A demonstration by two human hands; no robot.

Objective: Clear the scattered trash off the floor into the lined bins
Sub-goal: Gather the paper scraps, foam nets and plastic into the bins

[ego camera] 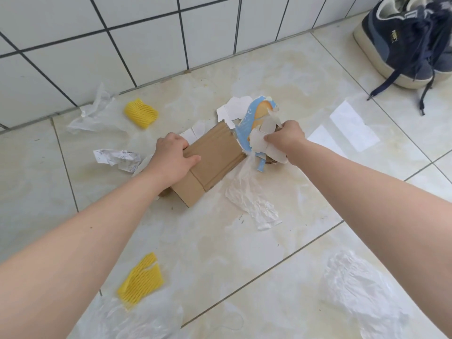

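I see my left hand (172,159) with its grip closed round the edge of a flat brown corrugated cardboard piece (210,159) on the cream tiled floor (244,253); my right hand (285,139) clutches torn blue-and-white paper packaging (256,123) beside it.

- A glossy cream marbled tile floor (281,77) with thin dark grout lines carried everything, meeting a white tiled wall at the far side.
- A yellow foam mesh sleeve (141,113) lay far left, just beside a crumpled clear plastic bag (94,116).
- A crumpled white printed receipt (117,159) lay left of centre.
- A flat brown corrugated cardboard piece (212,160) lay at centre.
- A crinkled white plastic film (252,199) lay right of the cardboard.
- A second yellow foam mesh sleeve (140,280) lay near left.
- A translucent plastic bag (362,289) lay near right.
- A pair of navy suede sneakers (406,40) stood far right.
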